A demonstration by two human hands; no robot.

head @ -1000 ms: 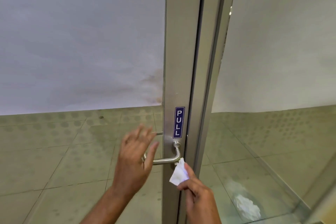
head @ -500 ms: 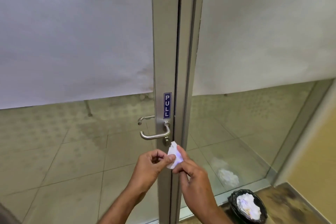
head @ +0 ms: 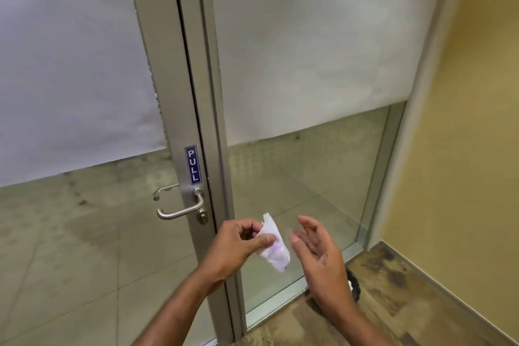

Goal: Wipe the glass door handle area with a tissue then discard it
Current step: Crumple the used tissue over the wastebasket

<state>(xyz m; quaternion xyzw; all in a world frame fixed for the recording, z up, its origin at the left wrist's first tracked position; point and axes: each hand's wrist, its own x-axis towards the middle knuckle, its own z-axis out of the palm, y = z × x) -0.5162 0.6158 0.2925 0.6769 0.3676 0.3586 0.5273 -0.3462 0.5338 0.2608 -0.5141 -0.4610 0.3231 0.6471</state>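
Note:
The glass door has a metal frame with a steel lever handle (head: 179, 212) under a blue PULL sticker (head: 192, 164). Below and right of the handle, my left hand (head: 238, 247) pinches a crumpled white tissue (head: 273, 244) between thumb and fingers. My right hand (head: 317, 250) hovers just right of the tissue, fingers spread, palm facing it, holding nothing. A black bin (head: 354, 288) stands on the floor behind my right wrist, mostly hidden, with a bit of white paper showing in it.
A fixed glass panel (head: 309, 191) with frosted film on its upper part stands right of the door. A yellow wall (head: 463, 149) closes in on the right. Worn brown flooring (head: 393, 289) lies under me.
The tissue passed from my right hand to my left. My right hand let go and opened. The view swung right and pulled back from the handle, and my body now hides most of the bin.

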